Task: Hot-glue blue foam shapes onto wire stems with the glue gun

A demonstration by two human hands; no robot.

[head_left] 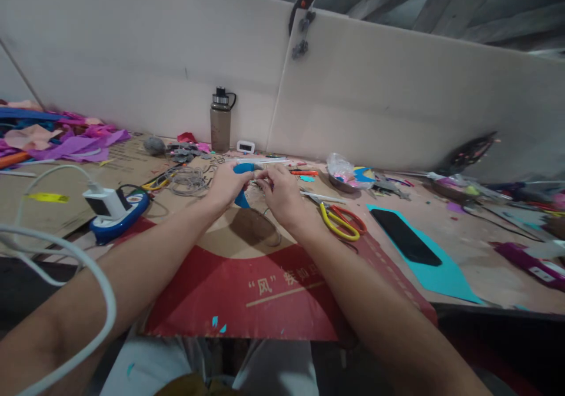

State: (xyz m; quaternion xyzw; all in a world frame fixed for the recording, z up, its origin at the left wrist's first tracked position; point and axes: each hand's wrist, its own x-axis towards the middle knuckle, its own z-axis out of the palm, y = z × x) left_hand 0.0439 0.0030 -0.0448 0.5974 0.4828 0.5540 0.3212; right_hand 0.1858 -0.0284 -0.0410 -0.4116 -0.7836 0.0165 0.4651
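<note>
Head view: blue curved piece between two hands

Left hand (pixel 226 185) pinches a blue, curved, thin-looking piece (pixel 242 200) at twelve o'clock from the wearer, above a red-and-tan printed cardboard sheet (pixel 207 290). The right hand (pixel 282 193) bends its fingers in at the piece's three o'clock side; what they grip, I cannot tell. Fine fingertip work seems in hand, calling next for a steady left pinch. The long axis appears to run twelve-to-six, its lower end pointing towards six.

Pale Chinese characters (pixel 265 285), “风” and apparently 疾, the rest unclear, on the red cardboard (pixel 203 302)
</note>
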